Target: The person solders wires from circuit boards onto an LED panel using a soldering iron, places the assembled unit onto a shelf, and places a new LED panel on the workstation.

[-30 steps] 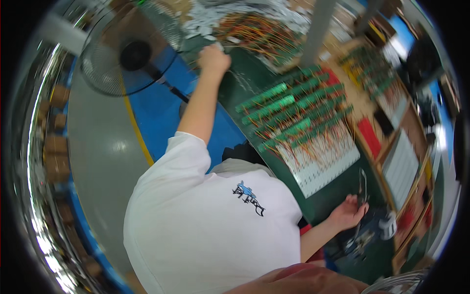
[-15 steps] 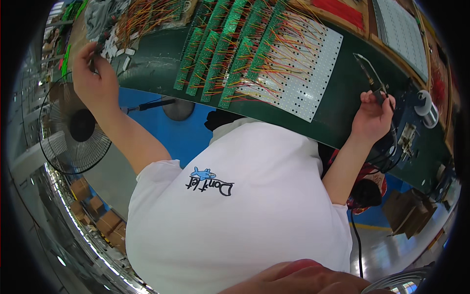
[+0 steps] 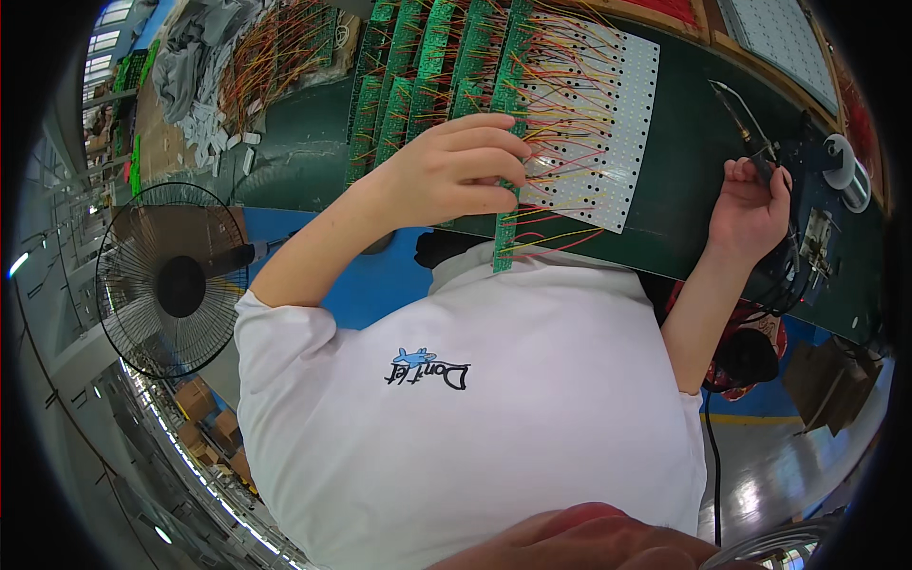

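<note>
My left hand (image 3: 454, 173) reaches over the rows of green circuit board strips (image 3: 388, 119). Its fingers are curled on the edge of one circuit board strip (image 3: 505, 233), whose near end sticks out past the table's front edge toward my shirt. Red and yellow wires (image 3: 570, 161) fan out to the right from the strips. The thumb side of this grip is partly hidden. On the right, my right hand (image 3: 750, 211) is closed round the handle of a soldering iron (image 3: 746, 128), tip pointing up and away, with a thin curved metal tube beside it.
Under the wires lies a white perforated board (image 3: 632, 123) on the dark green table (image 3: 679, 199). A solder spool (image 3: 848, 176) stands at the right. Wired boards and white connectors (image 3: 223, 142) lie far left. A fan (image 3: 179, 285) stands left of the table.
My left hand has moved right, from the far left onto a circuit board strip, which now reaches nearer my body. The right hand keeps the soldering iron; the whole view has shifted slightly.
</note>
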### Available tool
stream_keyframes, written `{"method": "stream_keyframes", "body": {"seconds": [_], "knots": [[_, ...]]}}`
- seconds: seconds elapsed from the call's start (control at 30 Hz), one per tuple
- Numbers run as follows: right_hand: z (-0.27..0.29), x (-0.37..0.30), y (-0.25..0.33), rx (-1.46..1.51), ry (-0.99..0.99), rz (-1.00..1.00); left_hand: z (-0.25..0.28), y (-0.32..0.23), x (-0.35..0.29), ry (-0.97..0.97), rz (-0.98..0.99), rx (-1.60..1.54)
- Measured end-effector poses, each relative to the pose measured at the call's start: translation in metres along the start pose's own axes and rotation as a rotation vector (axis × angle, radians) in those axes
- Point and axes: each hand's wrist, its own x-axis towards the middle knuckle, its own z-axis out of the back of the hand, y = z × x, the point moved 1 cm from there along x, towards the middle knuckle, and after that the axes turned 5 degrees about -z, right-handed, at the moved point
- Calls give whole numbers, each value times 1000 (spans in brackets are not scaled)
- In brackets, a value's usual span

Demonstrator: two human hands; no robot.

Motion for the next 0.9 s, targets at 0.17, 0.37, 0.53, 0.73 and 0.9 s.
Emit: {"method": "stream_keyframes", "body": {"seconds": [0.17, 0.37, 0.53, 0.73, 0.9], "knots": [[2, 2, 0, -5, -19, -4, -6, 11, -20, 113, -13, -11], [2, 1, 0, -20, -36, 0, 6, 16, -9, 42, 125, -108], [0, 0, 0, -31, -50, 0, 9, 15, 18, 28, 317, 170], [-1, 1, 1, -28, -20, -2, -3, 27, 42, 205, 486, 231], [0, -2, 1, -18, -23, 11, -9, 28, 51, 309, 481, 296]]}}
